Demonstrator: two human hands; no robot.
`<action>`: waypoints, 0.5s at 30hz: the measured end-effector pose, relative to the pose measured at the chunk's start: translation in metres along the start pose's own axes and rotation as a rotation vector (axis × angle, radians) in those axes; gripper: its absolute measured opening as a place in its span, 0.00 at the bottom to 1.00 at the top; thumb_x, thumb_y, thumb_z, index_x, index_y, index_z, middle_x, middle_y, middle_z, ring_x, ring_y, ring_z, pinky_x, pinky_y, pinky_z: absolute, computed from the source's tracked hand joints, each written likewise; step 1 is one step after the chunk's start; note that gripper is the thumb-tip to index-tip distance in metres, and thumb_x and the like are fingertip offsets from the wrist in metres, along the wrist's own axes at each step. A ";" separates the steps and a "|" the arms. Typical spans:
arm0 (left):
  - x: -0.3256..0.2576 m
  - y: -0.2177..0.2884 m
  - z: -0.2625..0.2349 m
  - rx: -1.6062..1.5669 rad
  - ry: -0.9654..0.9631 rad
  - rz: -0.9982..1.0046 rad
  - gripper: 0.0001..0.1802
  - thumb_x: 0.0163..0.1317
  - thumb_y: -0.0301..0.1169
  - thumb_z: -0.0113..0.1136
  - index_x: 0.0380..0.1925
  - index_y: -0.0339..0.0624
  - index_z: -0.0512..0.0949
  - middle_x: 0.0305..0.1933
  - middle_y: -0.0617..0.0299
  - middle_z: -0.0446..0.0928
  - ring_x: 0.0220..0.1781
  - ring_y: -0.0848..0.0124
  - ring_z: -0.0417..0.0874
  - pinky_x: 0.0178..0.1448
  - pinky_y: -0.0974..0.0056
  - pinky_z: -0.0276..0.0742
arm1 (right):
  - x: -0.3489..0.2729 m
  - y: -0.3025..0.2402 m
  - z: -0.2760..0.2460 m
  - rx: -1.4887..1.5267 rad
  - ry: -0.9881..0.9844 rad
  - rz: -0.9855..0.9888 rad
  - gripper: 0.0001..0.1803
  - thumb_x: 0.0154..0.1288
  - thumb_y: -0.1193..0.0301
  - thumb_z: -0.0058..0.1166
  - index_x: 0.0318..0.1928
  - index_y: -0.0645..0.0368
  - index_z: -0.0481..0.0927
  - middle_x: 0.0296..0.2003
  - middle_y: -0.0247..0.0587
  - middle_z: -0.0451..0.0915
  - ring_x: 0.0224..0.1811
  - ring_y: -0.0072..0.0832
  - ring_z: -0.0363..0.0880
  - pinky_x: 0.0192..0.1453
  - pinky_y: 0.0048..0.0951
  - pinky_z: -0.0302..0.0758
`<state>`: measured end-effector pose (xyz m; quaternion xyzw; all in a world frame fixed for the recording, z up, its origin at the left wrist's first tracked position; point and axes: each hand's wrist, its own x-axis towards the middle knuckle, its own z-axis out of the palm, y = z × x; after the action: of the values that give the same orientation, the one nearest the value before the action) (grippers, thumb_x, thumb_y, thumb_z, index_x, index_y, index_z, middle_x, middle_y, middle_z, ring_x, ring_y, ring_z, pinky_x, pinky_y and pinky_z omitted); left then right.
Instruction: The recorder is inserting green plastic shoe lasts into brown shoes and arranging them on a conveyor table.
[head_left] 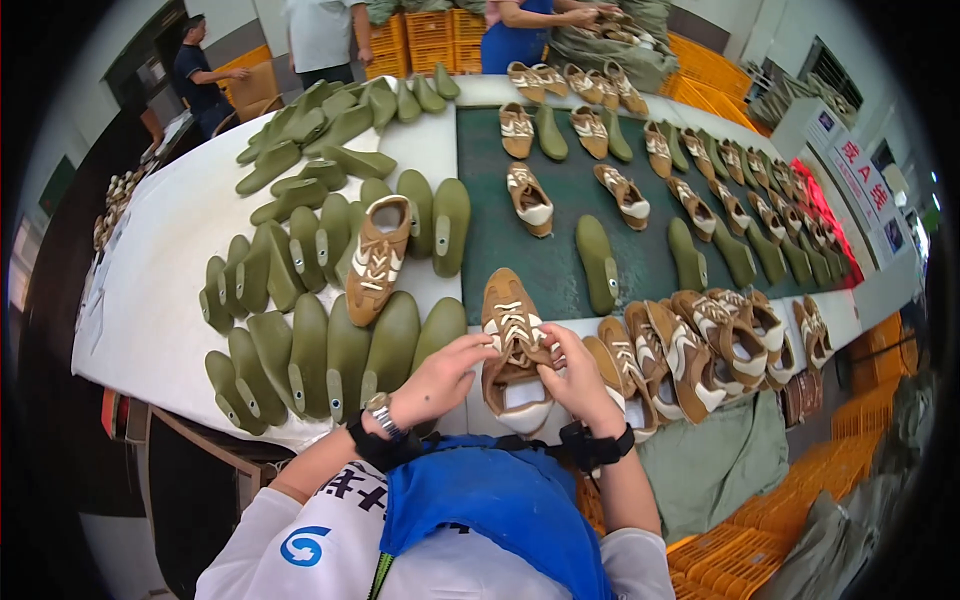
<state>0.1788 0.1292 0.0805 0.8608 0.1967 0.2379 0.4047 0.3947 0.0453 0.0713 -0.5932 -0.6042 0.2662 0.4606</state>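
A brown suede sneaker (510,300) with white stripes and white laces lies in front of me, toe pointing away and heel near my body. The fingers of my left hand (447,372) are closed at the left edge of its lacing. On the opposite side, my right hand (577,372) pinches the upper beside the tongue, near the top eyelets. Whether either hand has a lace end between its fingers is too small to tell. Inside the shoe opening a pale insole shows. Another brown sneaker (379,262) rests on green shoe lasts just left of my work.
Green shoe lasts (390,345) crowd the white tabletop (150,280) at left. A dark green conveyor belt (560,270) carries rows of sneakers and lasts. More sneakers (690,350) cluster by my right hand. Orange crates (740,550) stand lower right; several people are beyond the table.
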 end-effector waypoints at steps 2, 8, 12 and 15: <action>0.006 -0.009 0.012 0.184 -0.065 -0.057 0.23 0.51 0.22 0.55 0.51 0.40 0.71 0.58 0.48 0.67 0.59 0.52 0.68 0.61 0.56 0.68 | -0.017 0.021 -0.016 -0.019 -0.024 0.056 0.25 0.50 0.79 0.55 0.53 0.58 0.70 0.42 0.41 0.74 0.40 0.32 0.74 0.45 0.29 0.73; -0.003 -0.037 0.038 0.423 -0.384 0.045 0.26 0.49 0.29 0.60 0.51 0.41 0.70 0.52 0.51 0.70 0.52 0.54 0.72 0.53 0.55 0.72 | -0.119 0.034 -0.066 -0.636 -0.015 0.421 0.33 0.43 0.67 0.65 0.54 0.54 0.72 0.49 0.49 0.72 0.52 0.46 0.69 0.53 0.39 0.70; 0.004 -0.038 0.046 0.398 -0.425 0.066 0.28 0.49 0.30 0.60 0.54 0.39 0.68 0.55 0.50 0.68 0.54 0.54 0.71 0.57 0.55 0.69 | -0.157 0.035 -0.041 -0.805 0.093 0.397 0.39 0.38 0.65 0.68 0.56 0.51 0.70 0.48 0.45 0.71 0.56 0.44 0.65 0.53 0.41 0.68; 0.013 -0.047 0.054 0.432 -0.367 0.130 0.30 0.50 0.30 0.61 0.55 0.37 0.66 0.54 0.49 0.69 0.55 0.54 0.70 0.59 0.56 0.68 | -0.154 0.036 -0.024 -0.945 0.171 0.356 0.41 0.36 0.65 0.69 0.57 0.50 0.69 0.48 0.44 0.70 0.55 0.42 0.64 0.53 0.42 0.68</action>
<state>0.2130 0.1316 0.0167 0.9665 0.1109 0.0562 0.2246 0.4129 -0.1026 0.0132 -0.8501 -0.5083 -0.0112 0.1373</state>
